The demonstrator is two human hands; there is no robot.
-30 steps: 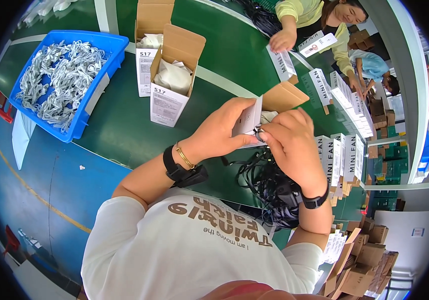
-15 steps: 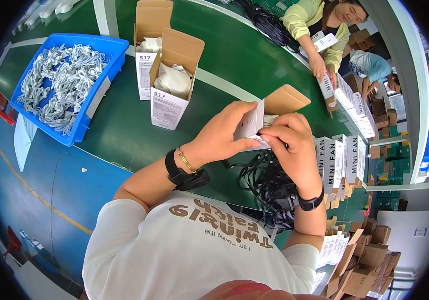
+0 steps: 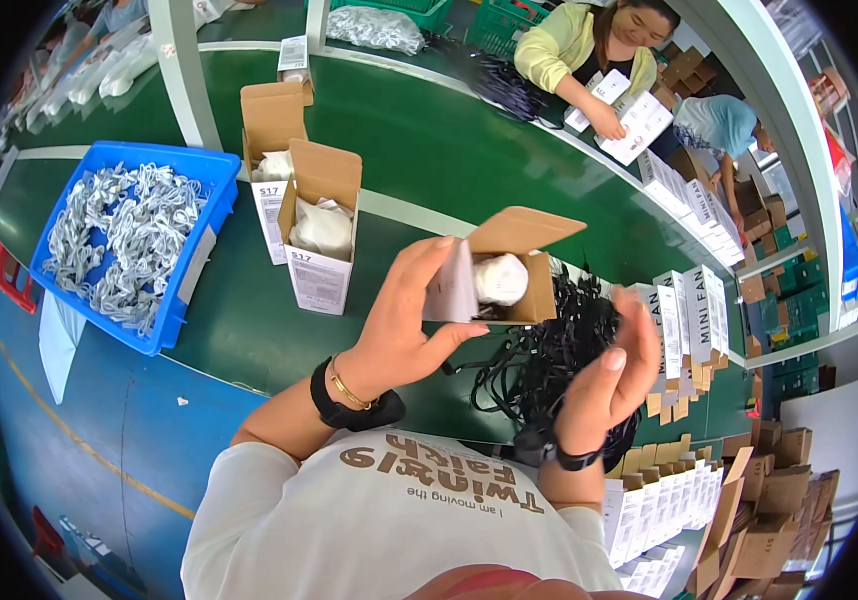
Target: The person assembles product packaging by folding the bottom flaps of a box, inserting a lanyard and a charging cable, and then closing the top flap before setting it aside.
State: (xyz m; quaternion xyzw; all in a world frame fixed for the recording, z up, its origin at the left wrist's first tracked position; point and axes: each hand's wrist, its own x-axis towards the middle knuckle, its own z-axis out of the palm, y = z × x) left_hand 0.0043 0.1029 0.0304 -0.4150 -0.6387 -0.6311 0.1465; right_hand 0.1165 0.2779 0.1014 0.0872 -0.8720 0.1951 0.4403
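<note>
My left hand (image 3: pixel 401 325) grips a small carton (image 3: pixel 541 290) by its whitish side panel, thumb below and fingers above. The carton's brown lid flap (image 3: pixel 529 230) stands raised, and a white wrapped item (image 3: pixel 501 280) shows inside. Apart from the carton, at its right, my right hand (image 3: pixel 609 375) holds nothing, its fingers stretched out and slightly blurred. A heap of black cables (image 3: pixel 519 365) lies just below the carton and beside that hand. Two more open cartons, a nearer one (image 3: pixel 321 275) and a farther one (image 3: pixel 271 215), stand to the left with white wrapped items in them.
A blue tray (image 3: pixel 174 290) of bundled white cables sits at the left table edge. White boxes (image 3: pixel 697 315) stand in rows at right, with more open cartons (image 3: pixel 654 505) below. Across the green table (image 3: pixel 419 130), a person (image 3: pixel 574 75) handles white boxes. A pale post (image 3: pixel 181 80) rises at far left.
My right hand has left the carton and opened to its right. The carton has tilted so its inside shows. The view has shifted, and the other person has lifted white boxes.
</note>
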